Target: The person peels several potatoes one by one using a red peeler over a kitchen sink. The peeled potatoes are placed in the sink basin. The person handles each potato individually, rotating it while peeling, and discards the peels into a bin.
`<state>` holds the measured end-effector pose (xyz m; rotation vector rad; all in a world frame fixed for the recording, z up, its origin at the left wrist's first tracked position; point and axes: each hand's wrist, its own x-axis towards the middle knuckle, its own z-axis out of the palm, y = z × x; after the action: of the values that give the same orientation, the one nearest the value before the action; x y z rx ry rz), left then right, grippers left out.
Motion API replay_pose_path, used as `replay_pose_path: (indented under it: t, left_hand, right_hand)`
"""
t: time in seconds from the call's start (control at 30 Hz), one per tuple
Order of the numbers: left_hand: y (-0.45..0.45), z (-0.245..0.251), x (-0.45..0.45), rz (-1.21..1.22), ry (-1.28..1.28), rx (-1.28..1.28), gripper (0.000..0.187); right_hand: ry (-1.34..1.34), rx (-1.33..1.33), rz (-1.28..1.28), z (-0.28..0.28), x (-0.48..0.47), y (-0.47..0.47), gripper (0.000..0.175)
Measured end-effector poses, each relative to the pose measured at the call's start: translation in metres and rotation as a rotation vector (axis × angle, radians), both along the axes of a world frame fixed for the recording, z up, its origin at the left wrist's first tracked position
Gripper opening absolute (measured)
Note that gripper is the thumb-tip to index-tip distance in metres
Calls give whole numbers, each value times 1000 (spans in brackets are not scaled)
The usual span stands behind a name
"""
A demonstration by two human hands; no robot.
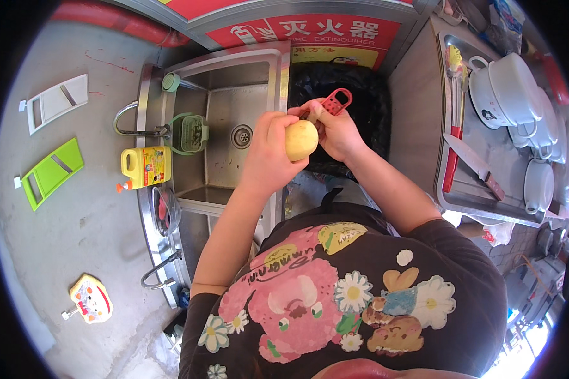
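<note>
My left hand [268,154] grips a peeled, pale yellow potato [302,140], its fingers wrapped over the far side. Close by on the right, my right hand [337,136] holds a red vegetable peeler [335,105] with holes in its handle. The peeler's blade is hidden behind my fingers and the potato. Both hands are above a bin lined with a black plastic bag [372,104], just right of the sink's edge.
A stainless-steel sink [227,104] with a green strainer basket [193,133] lies left. Behind its rim stand a tap [123,113] and a yellow detergent bottle [147,166]. On the right, a metal tray [460,201] holds a kitchen knife [469,158] and white enamel pots [502,90].
</note>
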<state>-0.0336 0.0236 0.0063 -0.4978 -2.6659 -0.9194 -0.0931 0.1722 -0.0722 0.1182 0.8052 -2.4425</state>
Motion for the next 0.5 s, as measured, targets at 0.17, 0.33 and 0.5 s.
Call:
replay_pose_path:
  t: [0.17,0.33,0.5]
  left_hand:
    - [-1,4,1,-18,64,16,63]
    - [-9,1,8,37,84,-13,64]
    - [-9,-27,2,61,-200,663,67]
  right_hand:
    - [785,1621,233,-74,-33,20,20]
    - [550,1424,53,-96,-31,24,27]
    - [-151,55,324,-29,1,13,32]
